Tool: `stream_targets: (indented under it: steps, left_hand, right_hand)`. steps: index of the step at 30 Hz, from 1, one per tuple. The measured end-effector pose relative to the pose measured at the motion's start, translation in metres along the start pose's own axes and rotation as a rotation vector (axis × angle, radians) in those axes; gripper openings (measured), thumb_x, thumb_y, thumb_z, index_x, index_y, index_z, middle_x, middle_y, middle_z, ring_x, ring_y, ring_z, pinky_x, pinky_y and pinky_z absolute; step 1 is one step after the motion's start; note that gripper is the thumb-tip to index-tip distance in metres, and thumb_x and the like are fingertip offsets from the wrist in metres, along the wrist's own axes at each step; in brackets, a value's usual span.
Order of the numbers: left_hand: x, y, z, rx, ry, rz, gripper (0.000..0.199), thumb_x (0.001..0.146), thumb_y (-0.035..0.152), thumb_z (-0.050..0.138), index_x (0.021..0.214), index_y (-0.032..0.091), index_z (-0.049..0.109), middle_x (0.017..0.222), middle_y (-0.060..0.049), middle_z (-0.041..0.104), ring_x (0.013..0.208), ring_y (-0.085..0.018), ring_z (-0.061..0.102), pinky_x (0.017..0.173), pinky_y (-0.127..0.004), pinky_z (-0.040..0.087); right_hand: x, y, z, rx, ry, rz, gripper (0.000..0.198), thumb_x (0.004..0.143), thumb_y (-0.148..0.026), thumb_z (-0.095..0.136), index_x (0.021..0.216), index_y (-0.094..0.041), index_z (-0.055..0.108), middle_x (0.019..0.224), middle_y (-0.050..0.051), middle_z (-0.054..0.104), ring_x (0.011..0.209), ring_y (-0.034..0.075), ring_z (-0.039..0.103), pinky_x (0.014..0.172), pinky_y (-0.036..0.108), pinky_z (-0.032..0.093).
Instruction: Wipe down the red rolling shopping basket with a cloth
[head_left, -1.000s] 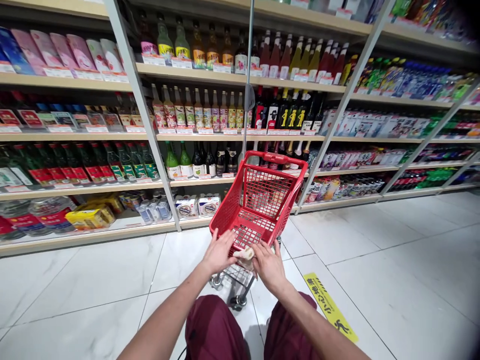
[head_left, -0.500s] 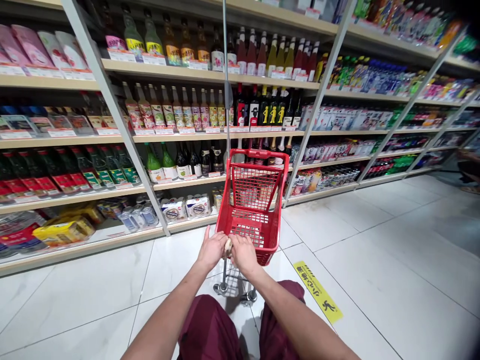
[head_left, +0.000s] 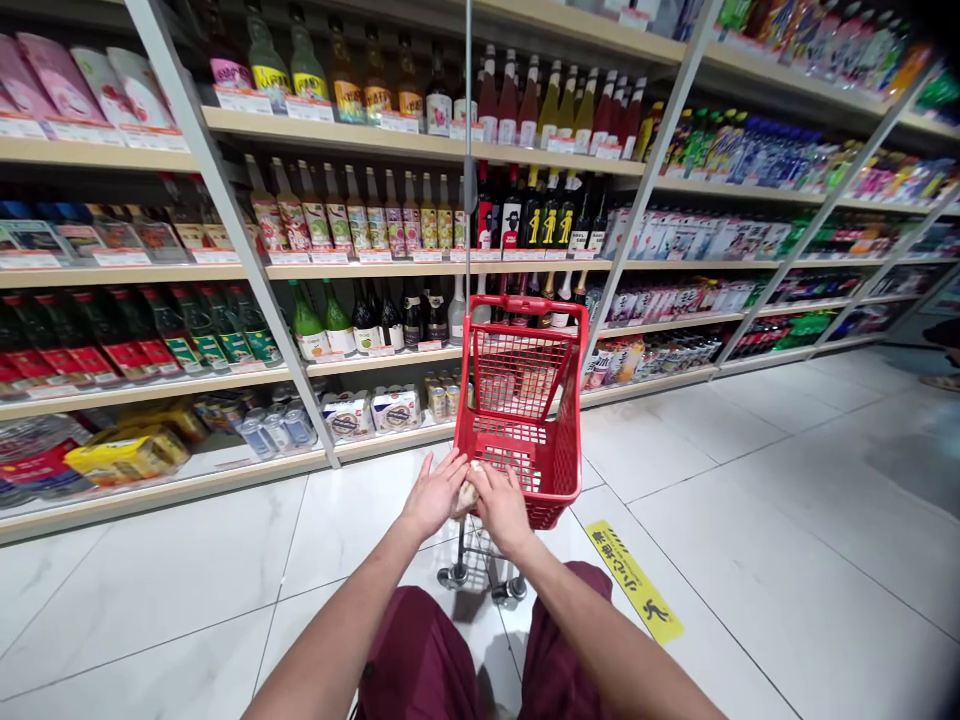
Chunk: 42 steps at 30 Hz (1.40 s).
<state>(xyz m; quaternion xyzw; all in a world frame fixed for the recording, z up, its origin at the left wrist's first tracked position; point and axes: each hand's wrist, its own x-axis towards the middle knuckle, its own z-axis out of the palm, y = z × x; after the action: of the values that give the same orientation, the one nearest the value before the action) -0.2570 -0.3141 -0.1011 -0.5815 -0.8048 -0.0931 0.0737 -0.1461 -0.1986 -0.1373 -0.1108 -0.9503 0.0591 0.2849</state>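
Observation:
A red plastic shopping cart (head_left: 559, 497) with a slatted basket stands just in front of me, on metal legs with wheels. My left hand (head_left: 436, 493) is at its near left corner, with fingers stretched out toward the rim. Beside it, my right hand (head_left: 501, 503) reaches over the near rim with its fingers apart. A small pale beige thing (head_left: 465, 497) shows between the two hands, against the right thumb; its kind is unclear. Part of it is hidden by my hands. Nothing stands out inside the basket.
Shelves (head_left: 427, 270) of bottles run across the front and off to the right. Packs of drink cans (head_left: 396, 410) sit on the bottom shelf. A yellow floor sticker (head_left: 634, 580) lies right of the cart. A thin metal pole (head_left: 469, 90) rises from the cart's left side.
The cart has shifted slightly right, its pole and basket along with it. Both hands have moved right too, and their fingers are more spread than before.

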Motion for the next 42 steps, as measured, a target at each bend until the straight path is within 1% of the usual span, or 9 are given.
stream_targets:
  steps: [5,12,15,19,26,30,34,38,42]
  left_hand:
    - [-0.001,0.003,0.004,-0.079,0.018,-0.07,0.057,0.071,-0.002,0.028,0.124,0.017,0.042,0.134,-0.009,0.04,0.129,-0.017,0.026,0.105,-0.049,0.022]
    - [0.0,0.002,0.004,-0.114,-0.009,-0.069,0.064,0.069,0.001,0.032,0.131,0.013,0.029,0.135,-0.012,0.039,0.129,-0.016,0.025,0.105,-0.046,0.024]
    - [-0.002,-0.002,-0.002,-0.065,-0.026,-0.074,0.063,0.069,-0.002,0.026,0.13,0.014,0.03,0.134,-0.012,0.039,0.128,-0.016,0.028,0.107,-0.048,0.018]
    - [-0.002,-0.001,0.001,-0.049,0.003,-0.089,0.063,0.069,-0.004,0.025,0.13,0.013,0.032,0.133,-0.012,0.041,0.129,-0.016,0.027,0.106,-0.048,0.019]
    - [0.002,0.008,0.003,-0.035,-0.025,-0.09,0.062,0.069,-0.001,0.029,0.13,0.01,0.03,0.136,-0.012,0.037,0.13,-0.018,0.022,0.106,-0.045,0.022]
    - [-0.001,0.006,0.0,0.03,-0.03,-0.058,0.062,0.07,-0.003,0.025,0.129,0.015,0.034,0.138,-0.01,0.033,0.13,-0.017,0.023,0.107,-0.048,0.018]
    - [-0.004,0.01,0.009,0.103,-0.015,-0.071,0.063,0.07,-0.003,0.026,0.129,0.016,0.034,0.14,-0.009,0.028,0.131,-0.017,0.02,0.106,-0.05,0.016]
    - [-0.003,0.015,0.016,0.184,0.007,-0.074,0.063,0.07,-0.001,0.027,0.131,0.013,0.031,0.141,-0.008,0.026,0.132,-0.017,0.016,0.107,-0.048,0.016]
    - [-0.003,0.014,0.015,0.253,0.022,-0.064,0.062,0.071,0.002,0.028,0.132,0.013,0.03,0.142,-0.008,0.026,0.132,-0.016,0.016,0.107,-0.047,0.016]
  right_hand:
    - [-0.031,0.035,-0.021,0.0,0.046,-0.034,0.035,0.078,-0.008,0.044,0.106,-0.024,0.056,0.119,0.007,0.055,0.106,0.017,0.052,0.102,0.044,0.019]
    - [0.001,-0.002,0.002,0.006,0.026,0.013,0.035,0.078,-0.01,0.045,0.11,-0.021,0.055,0.117,0.009,0.056,0.104,0.018,0.053,0.102,0.044,0.019]
    - [-0.014,0.021,-0.013,0.009,0.026,-0.053,0.033,0.079,-0.012,0.046,0.108,-0.024,0.056,0.113,0.006,0.059,0.1,0.018,0.055,0.104,0.047,0.013]
    - [-0.051,0.054,-0.035,-0.046,0.092,0.035,0.036,0.08,-0.007,0.041,0.109,-0.025,0.055,0.117,0.006,0.057,0.105,0.017,0.052,0.104,0.045,0.013]
    - [-0.01,0.009,-0.004,-0.08,0.05,-0.024,0.035,0.082,-0.009,0.043,0.114,-0.02,0.053,0.12,0.012,0.054,0.111,0.019,0.049,0.102,0.043,0.021]
    - [-0.03,0.032,-0.016,-0.071,0.085,-0.108,0.037,0.083,-0.008,0.04,0.114,-0.026,0.053,0.125,0.007,0.051,0.114,0.016,0.046,0.103,0.042,0.017]
    - [-0.059,0.057,-0.026,-0.13,0.158,0.022,0.039,0.082,-0.005,0.037,0.116,-0.021,0.051,0.123,0.01,0.051,0.115,0.017,0.045,0.103,0.044,0.016]
    - [-0.036,0.03,-0.006,-0.125,0.19,0.067,0.035,0.082,-0.009,0.041,0.114,-0.015,0.053,0.119,0.013,0.055,0.112,0.019,0.047,0.102,0.043,0.02]
    - [-0.022,0.02,-0.003,-0.092,0.091,0.003,0.04,0.081,-0.007,0.04,0.119,-0.018,0.049,0.124,0.012,0.05,0.114,0.018,0.045,0.103,0.043,0.016]
